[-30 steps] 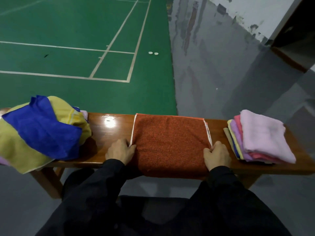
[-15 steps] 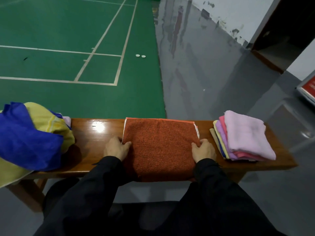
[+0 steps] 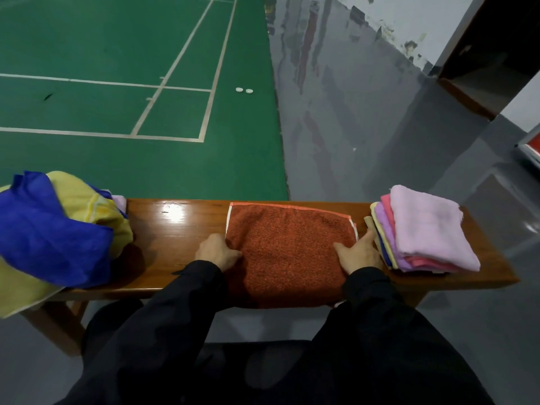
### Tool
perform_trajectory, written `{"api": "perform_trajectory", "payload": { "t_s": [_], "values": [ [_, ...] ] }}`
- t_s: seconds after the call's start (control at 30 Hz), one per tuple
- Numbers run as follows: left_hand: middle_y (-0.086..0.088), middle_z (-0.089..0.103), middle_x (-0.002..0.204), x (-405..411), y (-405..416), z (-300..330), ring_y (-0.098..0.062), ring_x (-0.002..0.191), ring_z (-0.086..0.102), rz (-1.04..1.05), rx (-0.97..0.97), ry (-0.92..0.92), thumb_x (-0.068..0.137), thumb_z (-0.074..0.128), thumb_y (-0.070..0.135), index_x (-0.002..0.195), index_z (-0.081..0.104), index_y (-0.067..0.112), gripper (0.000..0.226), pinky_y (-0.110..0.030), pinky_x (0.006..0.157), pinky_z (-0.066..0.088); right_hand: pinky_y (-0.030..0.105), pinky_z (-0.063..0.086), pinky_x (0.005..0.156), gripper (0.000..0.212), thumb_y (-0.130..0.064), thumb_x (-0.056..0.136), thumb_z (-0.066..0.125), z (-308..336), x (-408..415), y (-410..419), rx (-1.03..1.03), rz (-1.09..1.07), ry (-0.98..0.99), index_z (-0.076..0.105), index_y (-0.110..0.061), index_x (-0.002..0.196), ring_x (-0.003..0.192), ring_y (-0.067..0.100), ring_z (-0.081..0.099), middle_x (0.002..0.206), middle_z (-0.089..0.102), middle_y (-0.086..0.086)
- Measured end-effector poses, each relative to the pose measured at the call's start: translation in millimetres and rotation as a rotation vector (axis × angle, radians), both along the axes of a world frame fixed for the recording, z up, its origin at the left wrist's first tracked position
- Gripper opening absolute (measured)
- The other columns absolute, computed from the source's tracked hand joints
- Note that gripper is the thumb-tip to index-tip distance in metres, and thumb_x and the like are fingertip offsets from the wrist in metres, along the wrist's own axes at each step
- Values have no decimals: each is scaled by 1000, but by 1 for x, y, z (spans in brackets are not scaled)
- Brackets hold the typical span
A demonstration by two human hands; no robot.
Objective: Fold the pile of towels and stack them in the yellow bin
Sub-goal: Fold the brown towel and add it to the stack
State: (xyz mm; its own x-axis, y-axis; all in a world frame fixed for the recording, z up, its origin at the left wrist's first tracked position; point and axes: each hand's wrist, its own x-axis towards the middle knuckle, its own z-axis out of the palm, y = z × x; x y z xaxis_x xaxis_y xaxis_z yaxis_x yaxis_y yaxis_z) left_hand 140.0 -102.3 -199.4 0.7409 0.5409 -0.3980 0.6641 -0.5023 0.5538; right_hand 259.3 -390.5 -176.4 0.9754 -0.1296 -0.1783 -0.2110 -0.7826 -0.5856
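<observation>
Compared with half a second ago, the right hand [image 3: 360, 252] is now seen further onto the orange towel [image 3: 289, 252], its fingers spread flat with the forefinger stretched toward the towel's right hem; earlier it was curled at that edge. The left hand [image 3: 217, 252] is kept at the left edge as before, fingers bent and pressed onto the cloth; whether the hem is pinched cannot be told.

The towel is laid flat across the middle of the wooden bench [image 3: 175, 247], its near part draped over the front edge. No bin is seen. A stack of folded towels [image 3: 423, 238], lilac on top with pink, purple, yellow and blue beneath, is set on the bench's right end, just beside the right hand. A heap of unfolded towels [image 3: 55, 238], blue over yellow, is piled on the left end and hangs over the front.

Bare wood is left between the heap and the left hand. Beyond the bench's far edge, green court floor [image 3: 117, 112] and grey floor [image 3: 365, 135] lie open.
</observation>
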Motion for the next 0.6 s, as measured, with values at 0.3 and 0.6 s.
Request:
{"api": "perform_trajectory", "payload": {
  "t_s": [0.3, 0.6],
  "values": [
    [-7, 67, 113, -34, 3, 10, -22, 97, 69, 186, -339, -414, 96, 66, 27, 128, 50, 17, 37, -43, 87, 57, 41, 43, 111, 80, -12, 93, 74, -3, -5, -41, 645, 185, 3, 31, -30, 158, 127, 14, 56, 147, 43, -17],
    [-22, 69, 118, -67, 21, 37, -21, 84, 71, 326, -1100, -671, 89, 65, 0, 126, 68, 7, 38, -33, 77, 61, 28, 60, 79, 50, 5, 84, 69, 22, -13, -38, 993, 341, 272, 69, -17, 128, 104, 25, 69, 126, 66, 12]
  ]
}}
